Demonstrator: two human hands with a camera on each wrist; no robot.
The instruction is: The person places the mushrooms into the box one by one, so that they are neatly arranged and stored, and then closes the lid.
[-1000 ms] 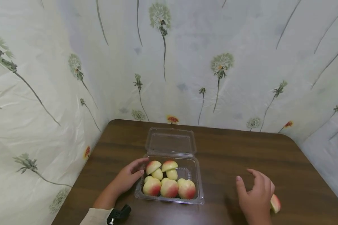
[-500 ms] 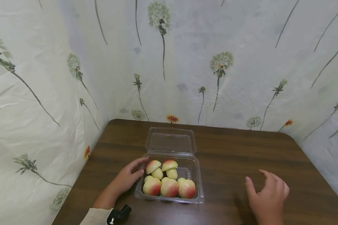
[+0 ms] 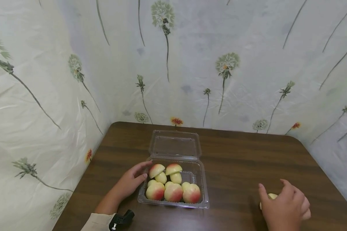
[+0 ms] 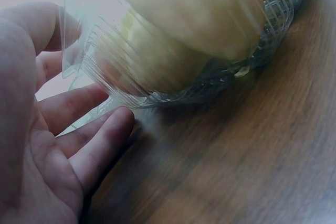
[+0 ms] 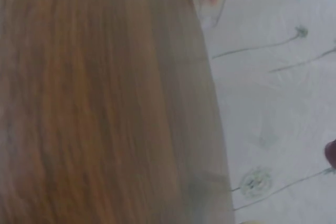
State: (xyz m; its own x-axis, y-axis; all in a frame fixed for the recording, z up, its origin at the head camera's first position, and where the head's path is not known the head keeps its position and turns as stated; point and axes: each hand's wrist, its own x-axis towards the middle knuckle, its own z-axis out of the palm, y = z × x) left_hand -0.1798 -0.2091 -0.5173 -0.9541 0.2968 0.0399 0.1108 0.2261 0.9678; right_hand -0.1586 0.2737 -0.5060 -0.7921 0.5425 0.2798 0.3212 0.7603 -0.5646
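Observation:
Several mushrooms (image 3: 173, 192) with yellow-and-red caps and pale stems lie in a clear plastic clamshell box (image 3: 202, 205), its lid (image 3: 174, 144) folded back. My left hand (image 3: 130, 181) rests at the box's left side; in the left wrist view its fingers (image 4: 105, 140) lie loosely against the clear wall. Over the table at the right, my right hand (image 3: 286, 205) holds another mushroom (image 3: 272, 195) between thumb and fingers, mostly hidden by the hand. The right wrist view is blurred, with only a fingertip (image 5: 331, 153) at its right edge.
The box has a bare compartment (image 3: 188, 176) at its back right. A dark brown wooden table (image 3: 234, 160) bears everything. A flower-printed sheet (image 3: 191, 64) stands behind it and at its sides. A black strap (image 3: 121, 219) sits round my left wrist.
My right hand has moved right over the mushroom on the table, and this mushroom now shows between its thumb and fingers. The left hand and the box have stayed put.

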